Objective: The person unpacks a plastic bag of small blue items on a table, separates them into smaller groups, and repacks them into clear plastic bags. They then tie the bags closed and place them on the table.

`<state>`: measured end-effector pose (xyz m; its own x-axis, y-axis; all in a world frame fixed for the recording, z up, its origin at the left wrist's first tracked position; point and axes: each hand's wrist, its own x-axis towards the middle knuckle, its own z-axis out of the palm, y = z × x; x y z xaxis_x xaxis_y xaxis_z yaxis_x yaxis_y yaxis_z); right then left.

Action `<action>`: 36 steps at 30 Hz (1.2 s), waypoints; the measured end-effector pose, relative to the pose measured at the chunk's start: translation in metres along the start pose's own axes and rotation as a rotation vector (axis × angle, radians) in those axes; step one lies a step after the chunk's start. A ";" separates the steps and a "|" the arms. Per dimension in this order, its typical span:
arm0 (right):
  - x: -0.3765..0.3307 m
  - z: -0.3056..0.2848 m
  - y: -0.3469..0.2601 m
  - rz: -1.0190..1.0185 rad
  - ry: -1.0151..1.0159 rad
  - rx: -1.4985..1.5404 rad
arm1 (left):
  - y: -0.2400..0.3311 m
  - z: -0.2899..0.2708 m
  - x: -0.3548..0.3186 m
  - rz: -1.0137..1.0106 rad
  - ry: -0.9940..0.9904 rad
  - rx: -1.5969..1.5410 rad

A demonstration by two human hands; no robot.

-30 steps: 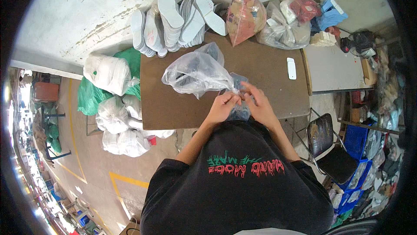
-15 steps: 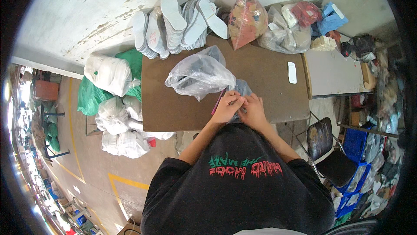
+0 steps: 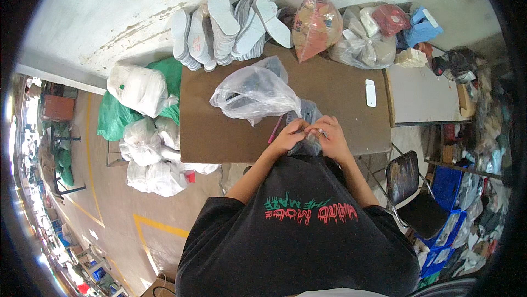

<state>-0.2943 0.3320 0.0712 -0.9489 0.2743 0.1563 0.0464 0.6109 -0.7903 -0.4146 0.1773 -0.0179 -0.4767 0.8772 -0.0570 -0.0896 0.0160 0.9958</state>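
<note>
At the near edge of the brown table (image 3: pixel 346 99), a small clear plastic bag (image 3: pixel 308 111) with something dark in it lies against my black shirt. My left hand (image 3: pixel 290 136) pinches the bag from the left, its fingers closed. From the right, my right hand (image 3: pixel 331 138) grips it too, fingertips almost meeting the left ones. Exactly what the fingers pinch is partly hidden. A larger clear plastic bag (image 3: pixel 255 93) with dark contents sits just beyond, its gathered end reaching toward my hands. Beside my left hand lies a thin pink stick-like thing (image 3: pixel 276 129).
Stacks of white insoles (image 3: pixel 220 20) line the wall behind the table. Filled bags (image 3: pixel 317 25) stand to their right, near a white flat card-like object (image 3: pixel 370 93). White sacks (image 3: pixel 140 89) are piled left of the table; a black chair (image 3: pixel 409 187) stands at right.
My right hand has shifted slightly right, opening a little space between my wrists. More of the small bag shows below my fingers. The camera view has tilted slightly.
</note>
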 end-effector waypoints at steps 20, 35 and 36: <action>0.003 0.009 -0.023 -0.028 0.048 -0.436 | 0.027 0.012 -0.005 -0.136 0.228 0.331; 0.001 0.023 -0.011 -0.049 -0.078 -0.262 | 0.019 -0.005 0.000 -0.324 0.310 0.016; 0.000 0.027 -0.009 -0.056 0.037 -0.291 | 0.030 -0.009 -0.002 -0.302 0.292 0.127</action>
<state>-0.3029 0.3066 0.0625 -0.9408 0.2575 0.2207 0.0868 0.8119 -0.5773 -0.4247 0.1719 0.0118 -0.6744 0.6520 -0.3467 -0.1636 0.3259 0.9311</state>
